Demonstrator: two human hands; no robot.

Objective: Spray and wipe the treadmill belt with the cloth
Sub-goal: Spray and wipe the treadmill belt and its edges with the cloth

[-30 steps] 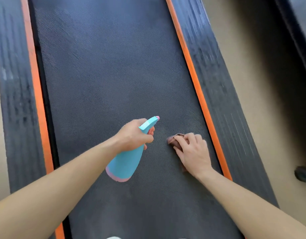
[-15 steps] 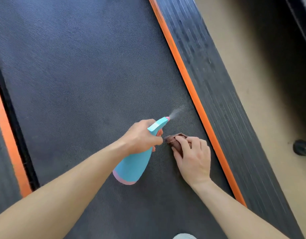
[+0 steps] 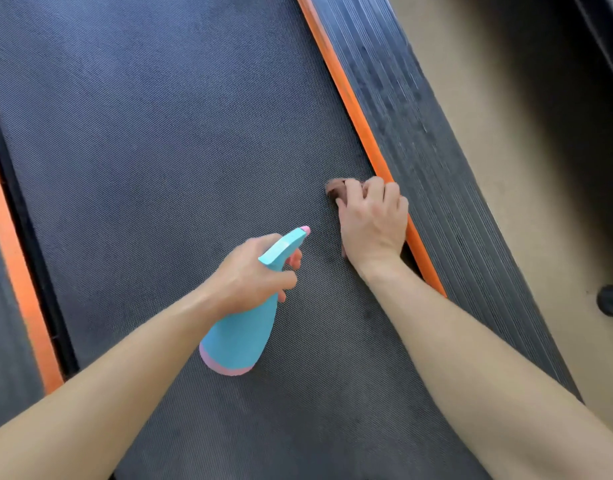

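On belt [image 3: 159,133] beside orange strip [image 3: 350,98], right hand [image 3: 372,223] clutches cloth [image 3: 334,188]; left hand [image 3: 249,275] grips bottle [image 3: 242,334].

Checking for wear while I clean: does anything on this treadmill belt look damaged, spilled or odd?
Nothing stands out. The dark textured treadmill belt looks intact and the orange edge strip straight. The left hand grips the blue spray bottle; the right hand holds the brown cloth on the belt.

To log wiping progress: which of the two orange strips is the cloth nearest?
The right-side orange strip: the right hand holds the brown cloth beside it. The left-side orange strip lies across the belt.
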